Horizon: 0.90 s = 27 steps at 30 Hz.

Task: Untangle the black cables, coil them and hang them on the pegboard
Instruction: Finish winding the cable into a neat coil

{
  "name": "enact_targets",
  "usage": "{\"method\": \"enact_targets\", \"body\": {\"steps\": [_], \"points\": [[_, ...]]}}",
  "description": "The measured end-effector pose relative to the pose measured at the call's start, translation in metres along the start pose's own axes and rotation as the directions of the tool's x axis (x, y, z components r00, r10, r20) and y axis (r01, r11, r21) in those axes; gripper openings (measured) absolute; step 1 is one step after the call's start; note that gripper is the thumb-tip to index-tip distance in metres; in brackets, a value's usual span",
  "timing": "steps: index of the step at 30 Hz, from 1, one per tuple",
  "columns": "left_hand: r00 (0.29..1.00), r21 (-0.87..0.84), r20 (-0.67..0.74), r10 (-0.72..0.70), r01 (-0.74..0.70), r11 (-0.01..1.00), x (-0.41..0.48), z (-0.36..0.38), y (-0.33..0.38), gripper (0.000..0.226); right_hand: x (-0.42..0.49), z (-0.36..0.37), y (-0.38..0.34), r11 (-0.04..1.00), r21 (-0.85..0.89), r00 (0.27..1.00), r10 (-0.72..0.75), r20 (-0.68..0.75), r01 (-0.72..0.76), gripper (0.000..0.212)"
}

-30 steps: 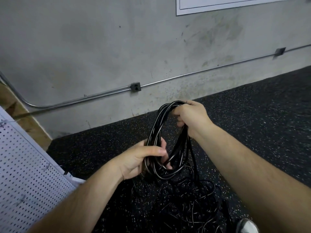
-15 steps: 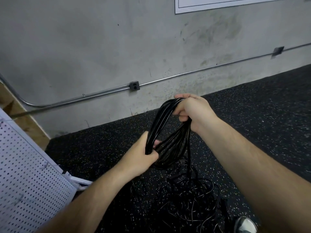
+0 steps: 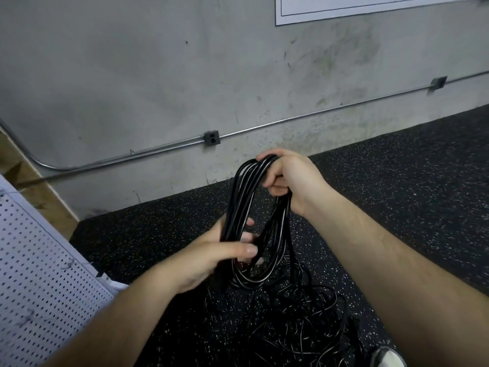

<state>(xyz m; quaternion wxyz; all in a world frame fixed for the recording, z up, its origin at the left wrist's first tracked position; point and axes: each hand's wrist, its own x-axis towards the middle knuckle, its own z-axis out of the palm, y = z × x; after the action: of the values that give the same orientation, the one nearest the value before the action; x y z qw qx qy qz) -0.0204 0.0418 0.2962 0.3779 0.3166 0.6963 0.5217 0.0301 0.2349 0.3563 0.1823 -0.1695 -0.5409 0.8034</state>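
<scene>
A coil of black cable (image 3: pixel 244 197) hangs upright between my hands above the dark speckled floor. My right hand (image 3: pixel 289 178) grips the top of the loops, fingers curled round them. Lower down, my left hand (image 3: pixel 217 256) holds the left side of the coil near its bottom, thumb across the strands. A loose tangle of black cable (image 3: pixel 288 316) lies on the floor under the coil and runs up into it. The white pegboard (image 3: pixel 34 274) leans at the left edge, with no cable on the part in view.
A grey concrete wall stands close ahead with a metal conduit (image 3: pixel 304 119) and junction box (image 3: pixel 211 138) along it. A wooden surface (image 3: pixel 31 189) shows at the far left. The toe of a shoe (image 3: pixel 386 357) is at the bottom right.
My left hand slid down the coil's left side and now holds it lower. The coil has lengthened into a taller loop; my right hand stays at the top.
</scene>
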Motion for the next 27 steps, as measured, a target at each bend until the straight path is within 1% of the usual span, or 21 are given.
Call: {"method": "enact_targets", "body": {"steps": [1, 2, 3, 4, 5, 6, 7, 9, 11, 12, 14, 16, 17, 18, 20, 21, 22, 23, 25, 26, 27], "points": [[0.999, -0.009, 0.018, -0.035, 0.035, 0.999, 0.003, -0.005, 0.003, 0.077, -0.002, 0.004, 0.002, 0.999, -0.037, 1.0, 0.002, 0.023, -0.002, 0.047], [0.999, 0.054, 0.004, -0.048, 0.048, 0.997, 0.006, -0.009, 0.008, 0.087, -0.003, 0.008, 0.004, 0.997, -0.079, 0.999, 0.0, 0.042, 0.003, 0.047], [0.999, 0.124, -0.013, -0.051, 0.053, 0.991, 0.009, -0.009, 0.012, 0.093, -0.004, 0.012, 0.006, 0.994, -0.112, 0.999, -0.004, 0.052, 0.009, 0.047], [0.999, 0.151, -0.017, -0.046, 0.048, 0.987, 0.011, -0.008, 0.014, 0.093, -0.005, 0.015, 0.008, 0.992, -0.129, 0.999, -0.004, 0.053, 0.011, 0.047], [0.999, 0.115, -0.002, -0.036, 0.036, 0.993, 0.013, -0.006, 0.014, 0.089, -0.006, 0.017, 0.01, 0.992, -0.124, 0.999, 0.001, 0.048, 0.005, 0.047], [0.999, 0.037, 0.018, -0.028, 0.027, 0.999, 0.014, -0.003, 0.014, 0.082, -0.005, 0.02, 0.011, 0.995, -0.096, 0.999, 0.01, 0.04, -0.007, 0.046], [0.998, -0.032, 0.052, -0.02, 0.021, 0.999, 0.015, 0.0, 0.013, 0.075, -0.004, 0.021, 0.013, 0.999, -0.046, 0.999, 0.022, 0.027, -0.021, 0.046], [0.993, -0.104, 0.119, -0.008, 0.02, 0.994, 0.017, 0.006, 0.01, 0.066, -0.002, 0.024, 0.015, 0.997, 0.06, 0.999, 0.039, -0.004, -0.039, 0.046], [0.99, -0.191, 0.141, -0.022, 0.049, 0.98, 0.021, 0.016, 0.007, 0.059, 0.0, 0.026, 0.018, 0.992, 0.116, 0.999, 0.046, -0.02, -0.044, 0.045], [0.991, -0.231, 0.127, -0.043, 0.072, 0.97, 0.022, 0.02, 0.005, 0.05, 0.0, 0.026, 0.019, 0.991, 0.13, 0.999, 0.047, -0.021, -0.044, 0.044], [0.994, -0.245, 0.076, -0.08, 0.097, 0.965, 0.024, 0.031, 0.002, 0.029, 0.0, 0.024, 0.021, 0.991, 0.125, 0.998, 0.042, -0.036, -0.037, 0.043], [0.996, -0.263, 0.049, -0.075, 0.085, 0.961, 0.024, 0.038, -0.001, 0.018, 0.001, 0.023, 0.023, 0.996, 0.087, 0.999, 0.023, -0.032, -0.02, 0.043], [0.997, -0.274, 0.03, -0.071, 0.077, 0.959, 0.025, 0.04, -0.001, 0.013, 0.001, 0.021, 0.024, 0.998, 0.063, 1.0, 0.017, -0.007, -0.016, 0.041], [0.998, -0.284, -0.003, -0.069, 0.066, 0.957, 0.025, 0.04, 0.001, 0.01, 0.0, 0.019, 0.024, 0.998, 0.056, 0.998, 0.022, 0.051, -0.025, 0.038], [0.996, -0.3, -0.066, -0.054, 0.032, 0.953, 0.026, 0.037, 0.004, 0.014, -0.003, 0.013, 0.025, 0.994, 0.054, 0.965, 0.079, 0.251, -0.095, 0.036], [0.996, -0.303, -0.083, -0.039, 0.012, 0.953, 0.027, 0.035, 0.005, 0.016, -0.006, 0.011, 0.026, 0.992, 0.015, 0.936, 0.114, 0.333, -0.126, 0.033], [0.995, -0.302, -0.099, -0.025, -0.006, 0.953, 0.027, 0.034, 0.005, 0.019, -0.009, 0.011, 0.028, 0.99, -0.047, 0.914, 0.141, 0.379, -0.133, 0.033], [0.993, -0.3, -0.113, -0.013, -0.021, 0.954, 0.028, 0.034, 0.003, 0.024, -0.01, 0.012, 0.029, 0.987, -0.108, 0.907, 0.153, 0.392, -0.119, 0.037], [0.989, -0.286, -0.147, -0.005, -0.038, 0.957, 0.03, 0.036, 0.0, 0.027, -0.013, 0.018, 0.032, 0.981, -0.169, 0.929, 0.152, 0.337, -0.099, 0.051], [0.986, -0.25, -0.17, 0.002, -0.045, 0.967, 0.03, 0.037, 0.0, 0.026, -0.013, 0.021, 0.031, 0.98, -0.173, 0.942, 0.148, 0.301, -0.098, 0.053], [0.982, -0.189, -0.188, 0.011, -0.047, 0.981, 0.03, 0.036, 0.0, 0.025, -0.014, 0.024, 0.03, 0.981, -0.162, 0.952, 0.143, 0.271, -0.102, 0.05]]}}
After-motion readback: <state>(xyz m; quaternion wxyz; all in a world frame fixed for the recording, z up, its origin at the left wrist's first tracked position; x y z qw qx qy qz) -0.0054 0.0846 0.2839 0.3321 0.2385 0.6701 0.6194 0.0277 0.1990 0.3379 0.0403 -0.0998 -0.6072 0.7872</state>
